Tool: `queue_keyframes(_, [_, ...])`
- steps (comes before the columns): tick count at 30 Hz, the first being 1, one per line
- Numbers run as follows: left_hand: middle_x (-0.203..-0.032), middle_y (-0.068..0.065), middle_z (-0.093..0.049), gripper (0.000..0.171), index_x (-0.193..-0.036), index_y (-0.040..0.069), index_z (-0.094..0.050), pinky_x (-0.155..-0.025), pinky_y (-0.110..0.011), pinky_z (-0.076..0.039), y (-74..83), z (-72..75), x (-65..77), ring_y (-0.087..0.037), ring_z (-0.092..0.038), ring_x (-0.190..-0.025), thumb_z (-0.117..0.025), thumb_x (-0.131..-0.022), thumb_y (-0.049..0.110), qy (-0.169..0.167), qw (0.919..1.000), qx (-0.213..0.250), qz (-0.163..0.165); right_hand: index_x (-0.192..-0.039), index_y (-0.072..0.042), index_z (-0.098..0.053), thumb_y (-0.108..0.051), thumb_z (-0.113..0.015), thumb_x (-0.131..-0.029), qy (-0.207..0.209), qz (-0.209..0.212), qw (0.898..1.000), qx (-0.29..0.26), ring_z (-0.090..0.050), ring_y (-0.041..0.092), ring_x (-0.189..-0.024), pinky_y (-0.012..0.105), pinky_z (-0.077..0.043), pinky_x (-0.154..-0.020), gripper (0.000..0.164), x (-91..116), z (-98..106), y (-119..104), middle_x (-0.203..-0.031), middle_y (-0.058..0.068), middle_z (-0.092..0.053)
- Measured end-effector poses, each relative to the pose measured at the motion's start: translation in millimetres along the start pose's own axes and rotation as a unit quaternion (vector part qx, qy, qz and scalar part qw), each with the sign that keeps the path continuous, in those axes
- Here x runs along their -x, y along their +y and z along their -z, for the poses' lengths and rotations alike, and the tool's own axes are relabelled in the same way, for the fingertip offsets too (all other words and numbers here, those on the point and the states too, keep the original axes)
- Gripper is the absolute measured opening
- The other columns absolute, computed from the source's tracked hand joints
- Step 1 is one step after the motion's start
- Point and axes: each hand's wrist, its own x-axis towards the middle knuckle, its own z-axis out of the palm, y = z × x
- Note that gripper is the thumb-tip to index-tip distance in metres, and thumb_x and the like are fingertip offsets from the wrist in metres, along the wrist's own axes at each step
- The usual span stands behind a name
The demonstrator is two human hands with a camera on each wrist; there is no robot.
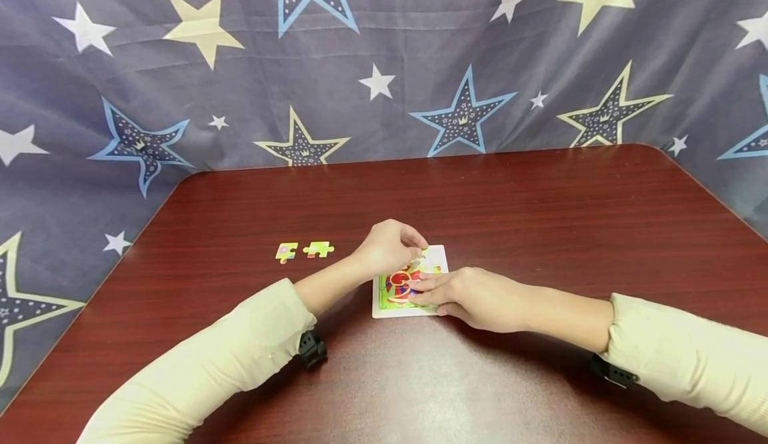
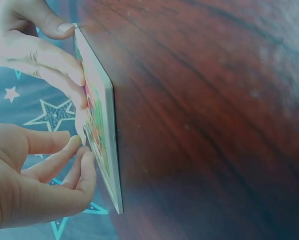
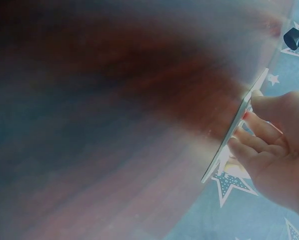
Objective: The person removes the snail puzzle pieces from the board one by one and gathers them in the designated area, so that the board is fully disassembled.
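The puzzle (image 1: 397, 287) lay partly assembled below the left grip (image 1: 389, 249), which pinched a piece (image 2: 81, 123), and the unclenched right grip (image 1: 480, 297); two loose pieces (image 1: 319, 249) lay unplaced left of both.

A reddish-brown, wood-grained tabletop (image 1: 540, 211) is filling the lower part of the head view, reflecting pale light at the bottom centre. A white-edged puzzle board (image 1: 402, 313) is lying flat near the frame's middle; left of centre, two puzzle pieces (image 1: 318, 249) are lying side by side, apart.
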Motion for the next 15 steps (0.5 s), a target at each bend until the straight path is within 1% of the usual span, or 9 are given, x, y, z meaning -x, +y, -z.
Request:
queue_keyframes(4, [-0.097, -0.001, -0.076, 0.015, -0.097, 0.013, -0.076, -0.077, -0.024, -0.049, 0.5, 0.1, 0.0, -0.014, -0.063, -0.089, -0.065, -0.087, 0.014, 0.002, 1.0000, 0.002, -0.001, -0.128, -0.013, -0.063, -0.006, -0.068, -0.087, -0.004, -0.001, 1.000, 0.002, -0.061, 0.018, -0.121, 0.034, -0.053, -0.094, 0.043, -0.4, 0.2, 0.3, -0.131, 0.006, -0.063])
queue_keyframes(8, [-0.096, -0.001, -0.076, 0.014, -0.097, 0.012, -0.076, -0.077, -0.024, -0.049, 0.7, -0.1, -0.6, -0.014, -0.063, -0.087, -0.065, -0.087, 0.013, 0.004, 1.0000, 0.008, 0.001, -0.129, -0.013, -0.062, -0.006, -0.067, -0.087, -0.007, -0.001, 1.000, 0.004, -0.061, 0.018, -0.121, 0.034, -0.053, -0.093, 0.043, -0.4, 0.4, 0.6, -0.131, 0.006, -0.063])
queue_keyframes(15, [-0.089, -0.002, -0.076, 0.011, -0.092, 0.012, -0.076, -0.068, -0.019, -0.046, -0.4, -0.8, -2.1, -0.011, -0.061, -0.079, -0.067, -0.086, 0.014, 0.016, 0.9996, 0.024, -0.001, -0.128, -0.014, -0.063, -0.006, -0.067, -0.087, 0.001, 0.002, 1.000, -0.002, -0.060, 0.017, -0.122, 0.035, -0.052, -0.095, 0.042, 0.2, 0.4, 0.7, -0.131, 0.005, -0.063])
